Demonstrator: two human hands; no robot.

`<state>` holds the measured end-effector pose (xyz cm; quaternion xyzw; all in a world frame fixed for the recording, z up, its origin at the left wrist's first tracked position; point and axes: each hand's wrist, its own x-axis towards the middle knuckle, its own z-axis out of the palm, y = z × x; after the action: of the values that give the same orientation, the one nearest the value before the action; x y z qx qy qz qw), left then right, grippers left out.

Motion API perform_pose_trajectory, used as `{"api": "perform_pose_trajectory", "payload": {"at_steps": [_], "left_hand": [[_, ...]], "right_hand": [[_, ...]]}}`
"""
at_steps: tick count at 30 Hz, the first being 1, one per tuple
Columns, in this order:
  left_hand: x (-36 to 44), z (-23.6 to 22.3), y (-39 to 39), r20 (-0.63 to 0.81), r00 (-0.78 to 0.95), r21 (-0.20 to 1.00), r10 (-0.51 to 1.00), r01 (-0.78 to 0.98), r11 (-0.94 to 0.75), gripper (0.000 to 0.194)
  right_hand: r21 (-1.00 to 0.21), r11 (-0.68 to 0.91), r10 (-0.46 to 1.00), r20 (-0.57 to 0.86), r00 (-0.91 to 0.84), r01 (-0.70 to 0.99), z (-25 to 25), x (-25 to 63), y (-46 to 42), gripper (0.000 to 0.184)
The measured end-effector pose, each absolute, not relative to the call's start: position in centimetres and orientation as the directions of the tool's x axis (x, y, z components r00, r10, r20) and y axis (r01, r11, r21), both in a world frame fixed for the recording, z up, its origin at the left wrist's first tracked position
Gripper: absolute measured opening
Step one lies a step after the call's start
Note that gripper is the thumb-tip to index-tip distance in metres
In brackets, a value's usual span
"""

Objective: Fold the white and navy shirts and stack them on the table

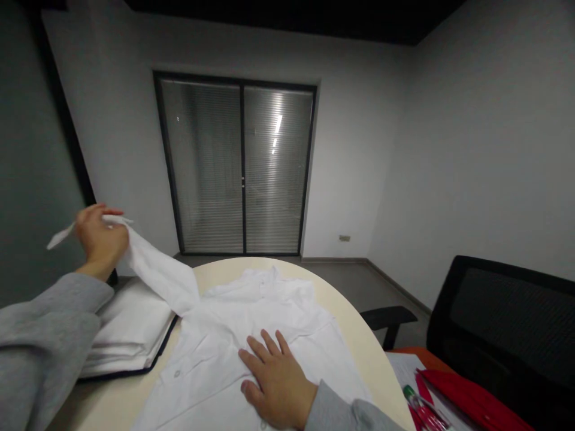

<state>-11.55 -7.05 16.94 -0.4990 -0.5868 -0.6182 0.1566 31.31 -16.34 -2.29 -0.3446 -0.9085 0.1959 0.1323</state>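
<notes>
A white shirt (233, 353) lies spread on a pale round table (359, 341). My left hand (99, 239) is raised at the left and grips the end of the shirt's sleeve (157, 272), pulling it up and away from the table. My right hand (276, 377) rests flat on the shirt's body near the table's front, fingers spread, pressing the cloth down. Both my arms wear grey sleeves.
A stack of folded white cloth on a dark tray (128, 335) sits at the table's left. A black chair (498, 323) stands at the right. Red fabric (467, 401), papers and a pen (420, 404) lie at lower right. A blinded glass door (238, 167) is ahead.
</notes>
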Motion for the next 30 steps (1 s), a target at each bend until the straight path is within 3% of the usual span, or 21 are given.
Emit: {"api": "perform_pose_trajectory", "payload": {"at_steps": [2,4,6,8,10,12,14,20,25,30], "left_hand": [[-8.0,17.2,-7.2,0.920,-0.230,0.332,0.319,0.889,-0.316,0.022],[-3.2,16.4,-7.9,0.911,0.077,0.129,0.404,0.880,-0.457,0.024],[1.9,14.2,-9.3,0.778,0.353,0.054,0.520,0.786,-0.615,0.022],[6.2,10.9,-11.3,0.490,0.615,0.039,0.618,0.693,-0.720,0.034],[9.1,7.1,-13.6,0.267,0.710,0.072,0.651,0.659,-0.748,0.043],[10.6,3.7,-16.0,0.114,0.740,0.116,0.663,0.653,-0.749,0.053],[10.9,1.4,-17.9,0.050,0.737,0.151,0.674,0.662,-0.734,0.060],[10.4,-1.2,-20.6,0.179,0.696,0.193,0.695,0.668,-0.719,0.042],[9.6,-4.0,-20.2,0.164,0.593,0.285,0.788,0.736,-0.613,0.061],[7.3,-5.6,-18.3,0.125,0.432,0.291,0.893,0.845,-0.449,0.067]], "right_hand": [[-0.469,0.688,0.670,0.117,-0.733,0.554,-2.4,31.3,-16.2,0.059],[-0.502,0.674,0.672,0.113,-0.731,0.542,-2.7,31.2,-15.6,0.067],[-0.580,0.605,0.732,0.135,-0.668,0.545,-3.2,31.3,-14.4,0.077],[-0.706,0.469,0.846,0.188,-0.499,0.530,-3.6,32.1,-12.7,0.079],[-0.813,0.321,0.940,0.211,-0.268,0.486,-3.9,33.5,-10.9,0.074],[-0.851,0.226,0.974,0.192,-0.119,0.474,-4.0,35.3,-9.5,0.070],[-0.852,0.177,0.984,0.164,-0.068,0.493,-4.0,37.0,-8.7,0.069],[-0.803,0.153,0.978,0.206,0.028,0.575,-4.2,38.6,-7.4,0.084],[-0.796,0.183,0.962,0.266,0.063,0.577,-3.8,38.0,-6.4,0.043],[-0.883,0.188,0.966,0.245,0.080,0.429,-0.9,37.7,-6.8,0.053]]}}
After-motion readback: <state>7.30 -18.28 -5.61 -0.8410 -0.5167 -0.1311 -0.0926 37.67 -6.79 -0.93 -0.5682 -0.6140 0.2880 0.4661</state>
